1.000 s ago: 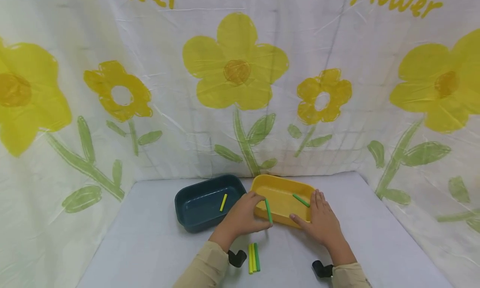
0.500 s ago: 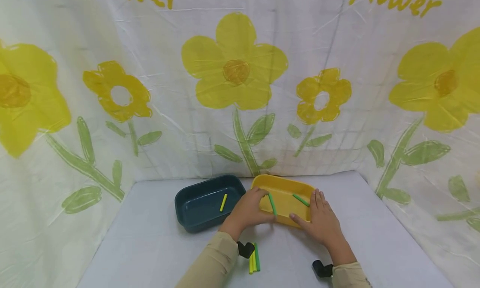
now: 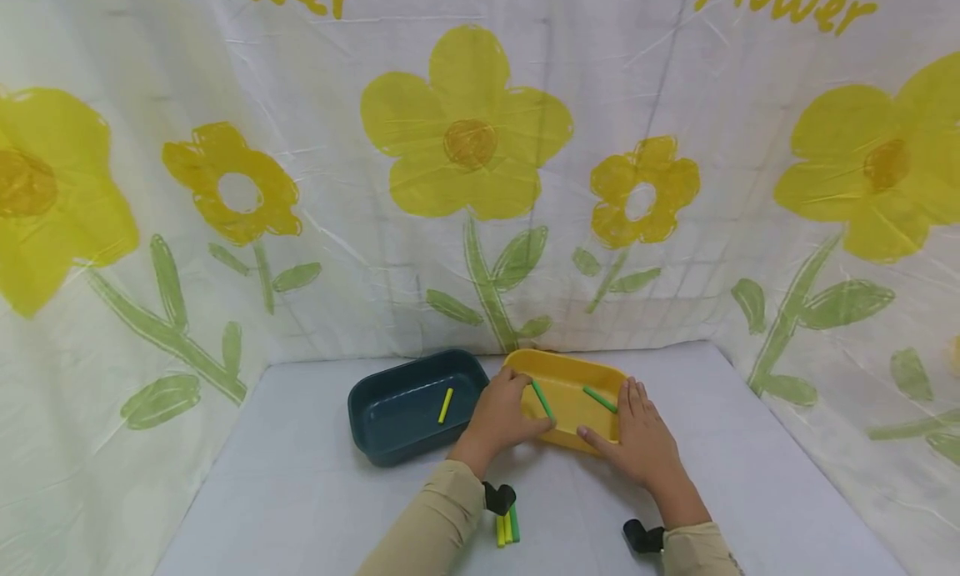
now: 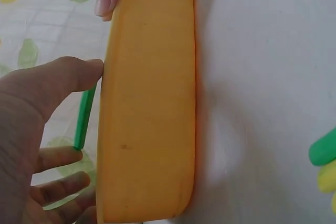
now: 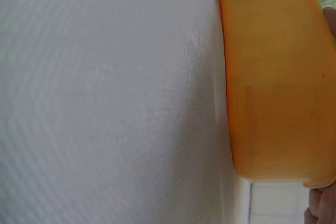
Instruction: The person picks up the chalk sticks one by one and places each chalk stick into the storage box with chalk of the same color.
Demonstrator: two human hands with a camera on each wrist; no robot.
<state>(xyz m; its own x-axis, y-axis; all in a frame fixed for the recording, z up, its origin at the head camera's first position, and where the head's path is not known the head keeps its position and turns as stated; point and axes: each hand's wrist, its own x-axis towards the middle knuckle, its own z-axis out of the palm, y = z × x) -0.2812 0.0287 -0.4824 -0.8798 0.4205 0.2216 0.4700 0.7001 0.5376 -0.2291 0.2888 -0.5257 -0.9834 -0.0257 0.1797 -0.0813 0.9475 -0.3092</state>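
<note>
My left hand [image 3: 501, 413] holds a green stick [image 3: 542, 401] endwise between thumb and a fingertip, over the left part of the yellow tray [image 3: 566, 363]. In the left wrist view the green stick [image 4: 85, 119] shows just beyond the tray's wall [image 4: 149, 98], with the thumb touching the rim. My right hand [image 3: 645, 438] rests on the tray's near right corner, fingers laid straight along the right end and thumb on the near rim. Another green stick [image 3: 600, 399] lies inside this tray. From the right wrist, mostly the tray's outer wall [image 5: 278, 87] is visible.
Left of the yellow tray stands a dark blue tray [image 3: 375, 426] with a yellow stick [image 3: 446, 406] in it. Yellow sticks [image 3: 501, 530] and a green stick [image 3: 514, 526] lie side by side nearer me, partly behind the left wrist camera [image 3: 498, 498]. A flowered curtain [image 3: 360, 293] hangs behind.
My left hand has carried the green stick forward and slightly right, from the yellow tray's near edge to over its inside. My right hand has stayed on the tray's corner.
</note>
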